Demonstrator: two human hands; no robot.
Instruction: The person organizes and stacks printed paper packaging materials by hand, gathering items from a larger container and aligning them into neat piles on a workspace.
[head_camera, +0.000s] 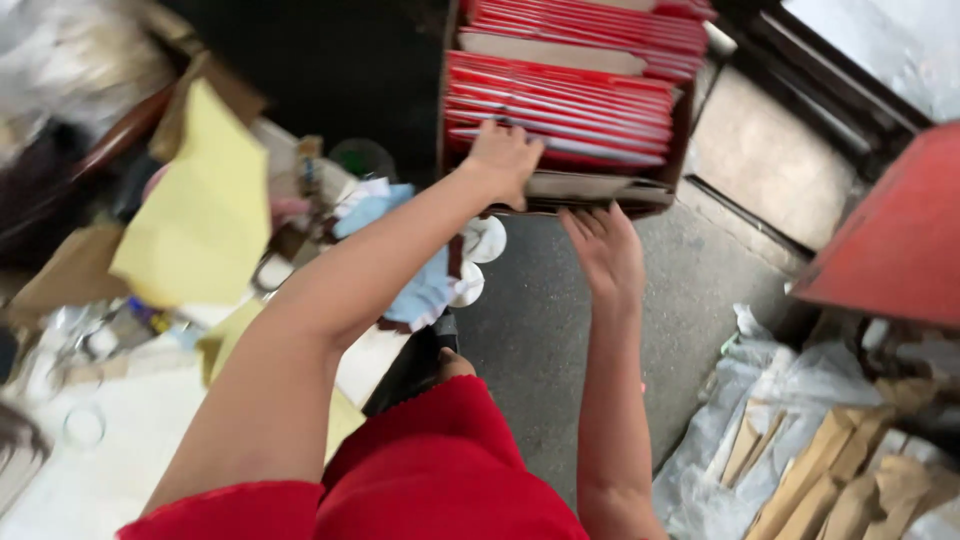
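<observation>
Seen from the head camera, a person's left hand (503, 160) rests with curled fingers on the front edge of the red folders (560, 105) stacked in a cardboard box (590, 192) on the grey floor (540, 330). The right hand (605, 250), fingers spread flat and gripping nothing, lies just below the box's front wall, near crumpled yellow paper (200, 210) and pale plastic sheeting (760, 400).

Bare grey floor (530, 330) lies open below the cardboard box (600, 192), so my right hand (605, 250) has free passage there. Inside the box, red folders (570, 110) pack tight (hardly a gap where my left hand (503, 160) presses in). Left, yellow paper (200, 210) and clutter crowd the way; right, plastic sheeting (740, 400) and a red panel (900, 240) hem me in.
</observation>
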